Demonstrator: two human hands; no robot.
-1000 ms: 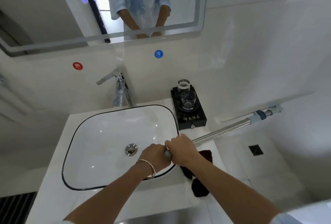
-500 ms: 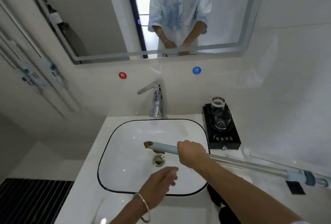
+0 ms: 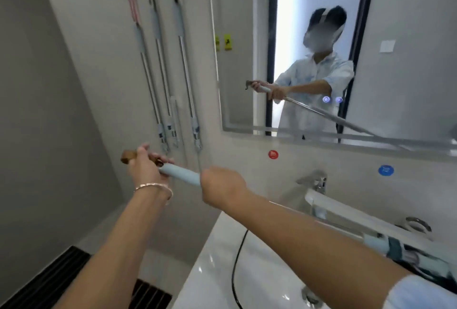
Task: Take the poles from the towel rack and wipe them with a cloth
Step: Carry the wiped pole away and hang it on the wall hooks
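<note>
- Right hand (image 3: 222,186): fingers wrapped round pale-blue sleeve of pole (image 3: 180,174).
- Left hand (image 3: 146,167): fingers grip pole's brown hook end.
- Pole off rack, slanting from near wall down over sink (image 3: 212,259).
- Risk: long rear end passes just beside faucet (image 3: 314,182); swing could strike it or mirror (image 3: 242,74).
- Risk: hook end near 3 hanging poles (image 3: 185,61); careless lift could knock 1 loose.
- Cloth not in view.
</note>
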